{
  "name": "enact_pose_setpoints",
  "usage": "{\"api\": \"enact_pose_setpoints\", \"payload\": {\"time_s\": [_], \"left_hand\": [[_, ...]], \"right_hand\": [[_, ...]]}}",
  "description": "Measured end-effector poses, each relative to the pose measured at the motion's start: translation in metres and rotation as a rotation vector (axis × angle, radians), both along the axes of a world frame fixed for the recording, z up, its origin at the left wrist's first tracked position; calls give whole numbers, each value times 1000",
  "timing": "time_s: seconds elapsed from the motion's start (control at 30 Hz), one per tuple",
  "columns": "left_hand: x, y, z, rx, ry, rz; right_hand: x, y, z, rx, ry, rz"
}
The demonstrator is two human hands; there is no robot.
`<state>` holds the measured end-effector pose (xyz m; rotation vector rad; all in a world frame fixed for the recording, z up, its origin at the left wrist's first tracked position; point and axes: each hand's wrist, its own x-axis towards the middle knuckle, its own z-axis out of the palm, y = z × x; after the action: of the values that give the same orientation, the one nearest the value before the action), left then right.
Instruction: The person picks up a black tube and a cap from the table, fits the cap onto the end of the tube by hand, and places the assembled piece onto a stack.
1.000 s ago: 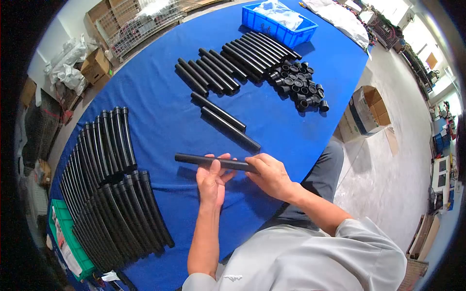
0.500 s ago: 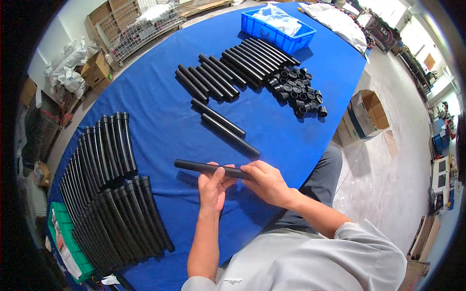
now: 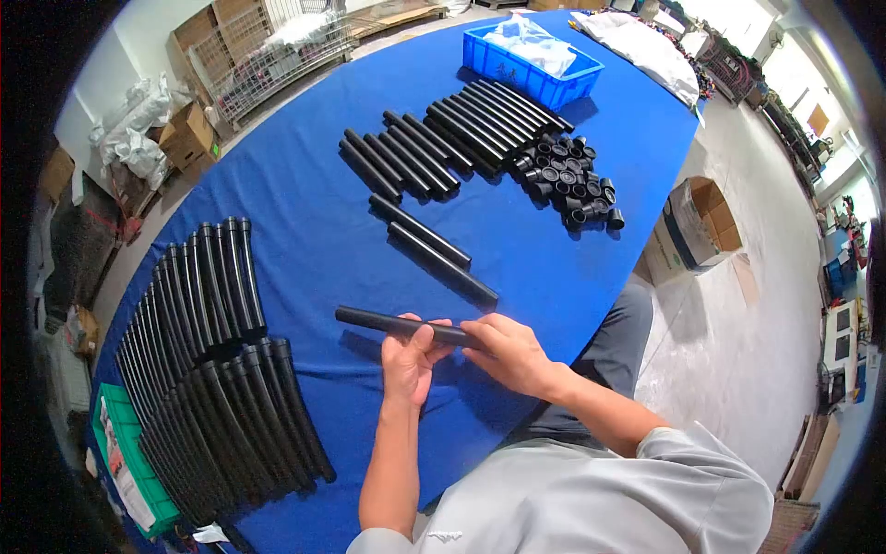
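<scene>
Both hands hold one black tube [image 3: 374,320] above the blue cloth. My left hand [image 3: 411,358] is closed around its middle, thumb on top. My right hand [image 3: 513,354] wraps the tube's right end, hiding that end from sight. Just beyond lie two loose black tubes, the nearer one [image 3: 441,266] pointing toward my right hand. Farther off are rows of plain black tubes [image 3: 397,163] and a heap of short black caps [image 3: 574,181]. To the left, two rows of black tubes with caps on their upper ends [image 3: 208,291] lie side by side.
A blue crate [image 3: 533,78] with clear plastic bags stands at the table's far end. At the near left edge is a green tray [image 3: 125,462]. An open cardboard box [image 3: 694,229] sits on the floor to the right, beside the blue tablecloth [image 3: 305,240].
Hands and tube keep nearly the same pose. The whole view has shifted slightly, with things on the table appearing a little lower and to the right.
</scene>
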<state>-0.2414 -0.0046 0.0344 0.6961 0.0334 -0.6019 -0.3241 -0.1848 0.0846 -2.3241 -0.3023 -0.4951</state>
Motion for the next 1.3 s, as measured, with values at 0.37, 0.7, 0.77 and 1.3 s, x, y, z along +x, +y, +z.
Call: {"api": "enact_pose_setpoints", "payload": {"time_s": [0.37,0.7,0.77,1.3], "left_hand": [[1,0,-1,-49,-20,10],[0,0,3,-100,-31,-19],[0,-1,2,-85,-12,-33],[0,-1,3,-59,-24,-28]], "right_hand": [[2,5,-3,-73,14,-31],[-1,-13,16,277,395,45],[-4,-13,10,218,321,22],[-4,-7,-5,81,90,-51]]}}
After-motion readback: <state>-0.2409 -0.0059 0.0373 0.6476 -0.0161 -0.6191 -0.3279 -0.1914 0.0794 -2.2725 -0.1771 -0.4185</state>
